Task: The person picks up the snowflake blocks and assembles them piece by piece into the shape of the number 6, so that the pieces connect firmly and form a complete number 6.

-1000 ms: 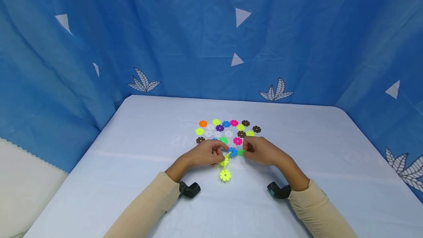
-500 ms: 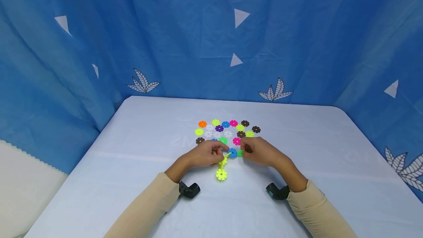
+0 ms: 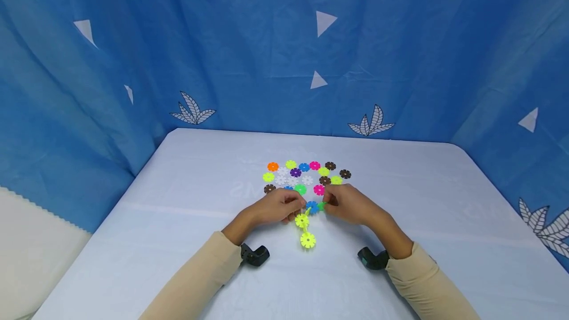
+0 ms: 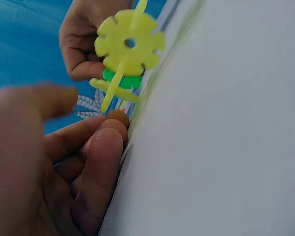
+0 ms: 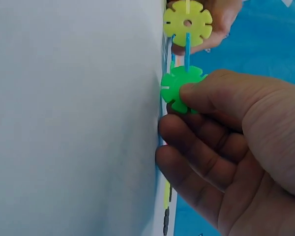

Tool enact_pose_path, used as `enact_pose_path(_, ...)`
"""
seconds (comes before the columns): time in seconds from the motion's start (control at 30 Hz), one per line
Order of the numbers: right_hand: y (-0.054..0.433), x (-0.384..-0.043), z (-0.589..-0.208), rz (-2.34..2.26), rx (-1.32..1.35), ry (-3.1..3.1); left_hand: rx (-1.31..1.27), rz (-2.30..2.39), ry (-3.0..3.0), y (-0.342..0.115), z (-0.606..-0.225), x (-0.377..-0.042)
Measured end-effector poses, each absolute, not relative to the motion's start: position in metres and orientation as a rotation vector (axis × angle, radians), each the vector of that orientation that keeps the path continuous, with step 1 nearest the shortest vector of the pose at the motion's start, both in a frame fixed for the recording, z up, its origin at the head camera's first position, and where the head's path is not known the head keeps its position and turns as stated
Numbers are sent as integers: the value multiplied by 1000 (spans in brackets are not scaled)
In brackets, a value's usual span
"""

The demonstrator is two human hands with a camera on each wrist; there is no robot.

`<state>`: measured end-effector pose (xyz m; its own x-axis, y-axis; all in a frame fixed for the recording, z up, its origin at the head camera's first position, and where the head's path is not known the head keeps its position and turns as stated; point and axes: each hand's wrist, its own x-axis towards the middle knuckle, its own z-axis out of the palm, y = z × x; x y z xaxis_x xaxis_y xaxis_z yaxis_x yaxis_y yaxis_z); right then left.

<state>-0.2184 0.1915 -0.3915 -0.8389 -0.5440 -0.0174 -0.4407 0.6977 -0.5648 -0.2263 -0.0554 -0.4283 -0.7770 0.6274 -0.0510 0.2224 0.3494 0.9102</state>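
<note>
My right hand [image 3: 351,204] pinches a green interlocking disc [image 5: 173,86] between thumb and fingers, just over the white table. Slotted into the green disc is a blue disc [image 3: 312,207], shown edge-on in the right wrist view. From the blue one runs a chain of yellow notched discs: one yellow disc [image 3: 302,220] near my left fingers and a lower yellow disc [image 3: 307,240] toward me. My left hand [image 3: 281,205] is beside the chain. In the left wrist view, its thumb stands apart from its loosely bent fingers [image 4: 105,152], with nothing between them.
Loose discs lie flat beyond my hands, among them an orange disc [image 3: 273,166], a purple disc [image 3: 295,172], a pink disc [image 3: 319,190], a green disc [image 3: 300,189] and several white, brown and yellow ones. A blue curtain [image 3: 266,53] hangs behind the white table [image 3: 200,172].
The yellow discs swung slightly left, then back right and toward me. My left fingers have come off the chain. My right hand keeps its pinch on the green disc and moved slightly left.
</note>
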Motion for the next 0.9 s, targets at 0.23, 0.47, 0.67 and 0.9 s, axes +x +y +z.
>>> enact_pose_path(0.23,190,-218,-394,-874,-819,2713,723,1446,2245,-53,-431,-227)
enact_pose_path(0.47,189,-218,-394,-871,-832,2730,708,1454,2267,-53,-432,-227)
enact_pose_path(0.67,188,-218,-395,-880,-849,2728,690,1460,2288,-50,-432,-225)
enact_pose_path(0.9,188,-219,-397,-959,-889,2691,649,1461,2311,-48,-431,-225)
